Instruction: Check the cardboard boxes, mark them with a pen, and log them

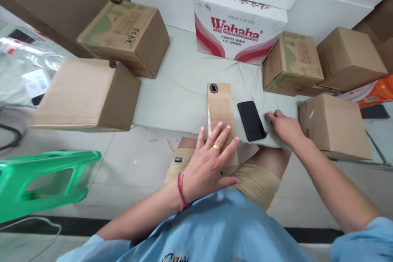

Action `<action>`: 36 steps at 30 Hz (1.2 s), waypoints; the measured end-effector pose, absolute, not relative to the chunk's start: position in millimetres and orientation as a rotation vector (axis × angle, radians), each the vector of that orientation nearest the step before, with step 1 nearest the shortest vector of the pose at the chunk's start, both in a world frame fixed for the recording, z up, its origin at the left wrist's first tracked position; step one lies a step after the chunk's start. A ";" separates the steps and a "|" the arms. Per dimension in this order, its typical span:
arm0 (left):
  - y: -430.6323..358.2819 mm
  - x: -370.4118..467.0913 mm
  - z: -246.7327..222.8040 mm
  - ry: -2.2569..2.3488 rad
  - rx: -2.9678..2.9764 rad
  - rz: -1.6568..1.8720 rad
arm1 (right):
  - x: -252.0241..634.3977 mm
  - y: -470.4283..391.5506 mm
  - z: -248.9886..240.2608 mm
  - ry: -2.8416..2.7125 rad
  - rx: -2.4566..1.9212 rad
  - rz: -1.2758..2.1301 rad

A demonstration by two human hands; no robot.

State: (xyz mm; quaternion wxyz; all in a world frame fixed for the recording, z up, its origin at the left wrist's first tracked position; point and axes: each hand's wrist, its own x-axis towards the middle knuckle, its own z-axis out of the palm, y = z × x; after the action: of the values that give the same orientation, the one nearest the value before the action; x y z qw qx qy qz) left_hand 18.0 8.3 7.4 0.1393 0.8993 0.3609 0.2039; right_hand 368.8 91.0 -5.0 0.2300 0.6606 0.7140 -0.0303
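My left hand (213, 155), fingers spread, lies flat on a long, flat piece of brown cardboard (219, 102). This cardboard has a dark round mark near its far end, and its near end reaches past the table edge over my lap. Just right of it a black smartphone (251, 120) rests on the pale green cloth (184, 86), dark face up. Beyond the phone's right side, my right hand (284, 127) is at the table with its fingers curled and pressed together. What they pinch, if anything, is too small to make out.
Brown cartons stand at the left (86, 94), at the back left (125, 32), and at the right (334, 125). A white and red water carton (239, 28) is at the back. An orange packet (374, 92) lies far right. On the floor at left is a green stool (55, 155).
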 end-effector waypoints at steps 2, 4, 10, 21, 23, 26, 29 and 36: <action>9.1 20.0 6.8 1.037 2.639 0.439 | 369.7 102.4 -2.8 1.984 1.662 -0.050; 9.5 20.1 3.9 1.042 2.649 0.409 | 374.0 110.0 -0.1 2.013 1.557 -0.034; 7.7 16.6 -6.4 1.019 2.624 0.491 | 397.8 120.2 7.8 2.204 1.585 -0.141; 11.5 17.3 -3.1 0.969 2.545 0.513 | 364.4 145.4 60.9 2.612 2.666 -0.139; 12.8 18.4 -1.3 0.975 2.539 0.515 | 323.2 152.3 60.7 2.928 2.856 -0.781; 14.6 19.8 1.3 0.982 2.538 0.528 | 252.5 165.7 49.8 2.917 2.686 -1.538; 15.3 20.1 1.9 0.987 2.550 0.544 | 198.5 178.7 35.3 2.687 2.584 -2.055; 12.8 22.3 -4.0 1.022 2.604 0.674 | 172.4 174.0 18.0 2.902 2.888 -1.586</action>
State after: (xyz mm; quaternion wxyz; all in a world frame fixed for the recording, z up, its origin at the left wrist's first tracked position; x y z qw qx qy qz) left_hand 22.3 12.8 -4.0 0.1318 0.8971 0.3520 0.2321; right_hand 172.4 174.0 18.0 -0.5848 0.5336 0.5361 -0.2930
